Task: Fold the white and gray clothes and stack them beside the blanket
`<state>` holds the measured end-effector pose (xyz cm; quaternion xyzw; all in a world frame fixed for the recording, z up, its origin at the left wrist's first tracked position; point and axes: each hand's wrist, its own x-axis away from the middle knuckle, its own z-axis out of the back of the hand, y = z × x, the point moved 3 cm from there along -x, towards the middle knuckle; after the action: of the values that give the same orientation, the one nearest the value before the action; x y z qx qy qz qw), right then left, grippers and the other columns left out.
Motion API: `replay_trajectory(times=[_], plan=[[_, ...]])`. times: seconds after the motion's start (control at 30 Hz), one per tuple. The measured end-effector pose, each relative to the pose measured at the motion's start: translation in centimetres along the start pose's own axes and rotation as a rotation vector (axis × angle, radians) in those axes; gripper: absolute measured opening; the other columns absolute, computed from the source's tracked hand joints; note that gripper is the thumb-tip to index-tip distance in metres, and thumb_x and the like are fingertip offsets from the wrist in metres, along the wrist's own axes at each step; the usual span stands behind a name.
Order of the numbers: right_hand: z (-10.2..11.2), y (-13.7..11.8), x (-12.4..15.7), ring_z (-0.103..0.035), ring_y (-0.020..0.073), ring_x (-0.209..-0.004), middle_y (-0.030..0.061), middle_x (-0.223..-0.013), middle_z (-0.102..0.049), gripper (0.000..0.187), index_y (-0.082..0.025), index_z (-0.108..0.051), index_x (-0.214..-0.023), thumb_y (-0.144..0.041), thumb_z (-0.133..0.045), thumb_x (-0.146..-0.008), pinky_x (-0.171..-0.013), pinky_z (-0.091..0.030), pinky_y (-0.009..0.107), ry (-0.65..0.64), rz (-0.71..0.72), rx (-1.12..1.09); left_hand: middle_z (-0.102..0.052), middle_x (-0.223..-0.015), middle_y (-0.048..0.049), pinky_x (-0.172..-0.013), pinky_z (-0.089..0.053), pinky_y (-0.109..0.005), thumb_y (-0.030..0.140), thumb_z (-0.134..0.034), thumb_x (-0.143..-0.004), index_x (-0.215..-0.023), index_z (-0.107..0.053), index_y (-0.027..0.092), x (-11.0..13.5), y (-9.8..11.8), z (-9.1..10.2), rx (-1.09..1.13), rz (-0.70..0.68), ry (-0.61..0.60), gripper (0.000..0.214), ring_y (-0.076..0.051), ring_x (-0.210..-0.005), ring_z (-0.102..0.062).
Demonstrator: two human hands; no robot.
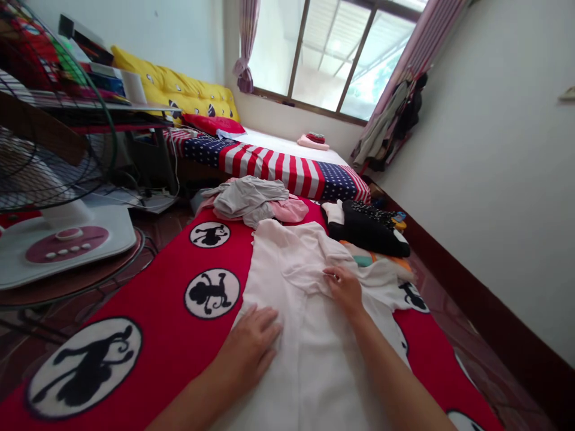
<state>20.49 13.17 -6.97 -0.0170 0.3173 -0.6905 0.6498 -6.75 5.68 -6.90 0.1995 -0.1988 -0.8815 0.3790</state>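
Note:
A pale pink or white garment lies spread on a red rug printed with black figures in white circles. My left hand rests flat on the garment's lower left, with the fingers apart. My right hand lies higher up, its fingers curled on a fold of the same cloth. Whether those fingers grip the fold, I cannot tell. Just beyond the garment sit a crumpled grey garment, pink cloth and a black garment.
A floor fan on a white base stands left of the rug, near a cluttered shelf. Ahead is a bed with a stars-and-stripes cover, below a window. Clothes hang by the curtain. A wall runs along the right.

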Motion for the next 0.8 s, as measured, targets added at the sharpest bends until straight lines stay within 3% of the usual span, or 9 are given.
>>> replay_trajectory(times=[0.13,0.23,0.33,0.5,0.63,0.8], plan=[[1.2,1.3,1.0,-0.059,0.0220,-0.089,0.0052,-0.090,-0.065,0.019,-0.021,-0.068,-0.086,-0.026,-0.051,-0.080,-0.080,-0.047,0.033,0.042,-0.037,0.054,-0.038,-0.149,-0.0122,-0.109,-0.032,-0.053,0.014,-0.073,-0.065,-0.122,-0.059,0.026,1.6,2.5,-1.1,0.122,-0.117,-0.281,0.060,-0.035,-0.138,-0.031],[2.2,3.6,1.9,-0.059,0.0219,-0.090,0.0071,-0.094,-0.064,0.021,-0.019,-0.067,-0.089,-0.025,-0.049,-0.079,-0.083,-0.047,0.033,0.097,-0.094,0.031,-0.057,-0.134,-0.0072,-0.107,-0.037,-0.047,0.015,-0.077,-0.063,-0.109,-0.066,0.028,2.1,3.3,-1.2,0.232,-0.232,-0.374,0.049,-0.031,-0.129,-0.046],[4.1,6.4,2.7,-0.059,0.0213,-0.085,0.0093,-0.097,-0.062,0.026,-0.017,-0.066,-0.092,-0.026,-0.046,-0.078,-0.081,-0.048,0.034,0.241,-0.163,0.008,-0.061,-0.128,-0.0045,-0.104,-0.042,-0.034,0.021,-0.066,-0.079,-0.118,-0.061,0.031,0.4,2.7,-0.5,0.308,-0.199,-0.251,0.040,-0.021,-0.119,-0.055],[7.8,11.2,3.0,-0.057,0.0255,-0.093,0.0143,-0.106,-0.060,0.033,-0.014,-0.066,-0.098,-0.026,-0.051,-0.071,-0.089,-0.044,0.039,0.378,-0.328,0.171,-0.029,-0.154,-0.0113,-0.113,-0.022,-0.053,0.030,-0.056,-0.087,-0.142,-0.040,0.026,-5.5,-1.1,-1.0,-0.037,-0.023,-0.046,0.057,-0.030,-0.141,-0.025],[9.0,14.4,3.1,-0.053,0.0308,-0.109,0.0208,-0.117,-0.058,0.056,-0.007,-0.055,-0.119,-0.035,-0.059,-0.070,-0.095,-0.041,0.039,0.286,-0.553,0.298,-0.023,-0.155,-0.0132,-0.114,-0.013,-0.054,0.048,-0.047,-0.091,-0.145,-0.037,0.022,-7.3,-3.9,-2.7,-0.301,0.052,0.004,0.061,-0.032,-0.144,-0.015],[8.3,15.8,2.9,-0.053,0.0358,-0.114,0.0259,-0.121,-0.057,0.081,-0.005,-0.046,-0.128,-0.047,-0.071,-0.063,-0.093,-0.042,0.042,0.171,-0.626,0.345,-0.024,-0.156,-0.0104,-0.115,-0.012,-0.050,0.055,-0.040,-0.092,-0.146,-0.034,0.025,-6.8,-4.0,-3.1,-0.383,0.042,0.026,0.062,-0.029,-0.144,-0.017]])
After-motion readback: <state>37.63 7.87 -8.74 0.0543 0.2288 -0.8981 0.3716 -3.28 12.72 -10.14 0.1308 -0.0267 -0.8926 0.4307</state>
